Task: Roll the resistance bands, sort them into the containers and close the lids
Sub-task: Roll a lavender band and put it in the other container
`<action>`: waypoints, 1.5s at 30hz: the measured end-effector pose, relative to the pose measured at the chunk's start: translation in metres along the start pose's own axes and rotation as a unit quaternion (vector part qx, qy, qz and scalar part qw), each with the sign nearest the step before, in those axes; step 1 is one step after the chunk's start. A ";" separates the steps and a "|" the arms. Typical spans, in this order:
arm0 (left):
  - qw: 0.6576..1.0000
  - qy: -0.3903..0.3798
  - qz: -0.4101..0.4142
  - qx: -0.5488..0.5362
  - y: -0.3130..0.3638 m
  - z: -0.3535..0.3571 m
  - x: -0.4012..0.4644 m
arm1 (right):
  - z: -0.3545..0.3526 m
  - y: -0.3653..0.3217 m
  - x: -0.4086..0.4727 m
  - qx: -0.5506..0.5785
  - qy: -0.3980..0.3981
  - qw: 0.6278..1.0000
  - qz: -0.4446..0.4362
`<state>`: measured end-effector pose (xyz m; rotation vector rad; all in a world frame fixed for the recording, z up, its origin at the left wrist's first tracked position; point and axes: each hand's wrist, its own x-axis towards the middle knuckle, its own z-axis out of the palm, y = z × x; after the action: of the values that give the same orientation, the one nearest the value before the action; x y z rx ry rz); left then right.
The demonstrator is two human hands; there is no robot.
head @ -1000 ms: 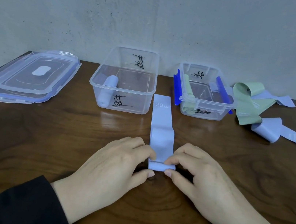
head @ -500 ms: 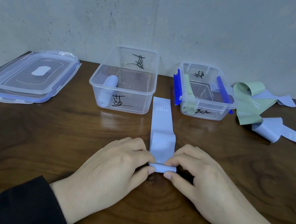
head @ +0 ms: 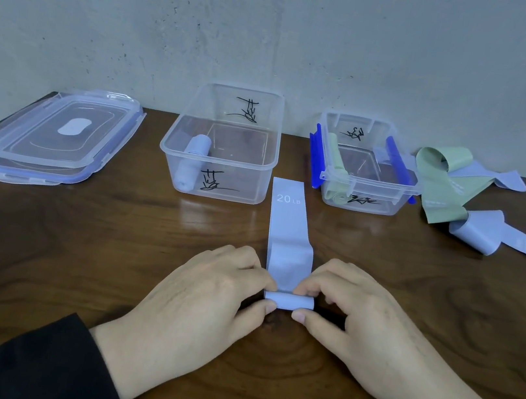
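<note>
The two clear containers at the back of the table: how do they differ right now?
The left container looks larger and plain clear, holding one rolled blue band. The right container looks smaller, has blue latch flaps at its sides, and holds a rolled green band. Both are open with no lid on, carry black handwriting on their walls, and stand on the wooden table.

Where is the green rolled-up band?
In the head view, the green rolled band lies inside the right container, along its left wall, by the blue clip.
</note>
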<state>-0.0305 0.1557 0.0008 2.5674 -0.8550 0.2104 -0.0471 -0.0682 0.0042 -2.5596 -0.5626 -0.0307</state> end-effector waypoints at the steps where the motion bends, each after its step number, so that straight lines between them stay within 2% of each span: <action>1: 1.000 -0.003 0.000 0.001 0.000 0.000 0.000 | 0.000 0.000 0.000 -0.002 0.000 1.000 0.001; 26: 1.000 0.003 -0.001 0.001 -0.001 0.000 0.000 | -0.001 0.001 -0.001 0.011 0.006 1.000 -0.002; 35: 1.000 0.002 -0.001 0.000 -0.001 0.000 0.000 | -0.004 -0.001 -0.001 0.028 -0.004 0.999 0.027; 45: 1.000 0.008 0.000 0.000 -0.001 0.000 0.000 | -0.003 0.000 -0.001 0.029 0.001 1.000 0.010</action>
<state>-0.0301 0.1565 0.0009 2.5616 -0.8500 0.2314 -0.0479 -0.0703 0.0069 -2.5073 -0.5305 -0.0097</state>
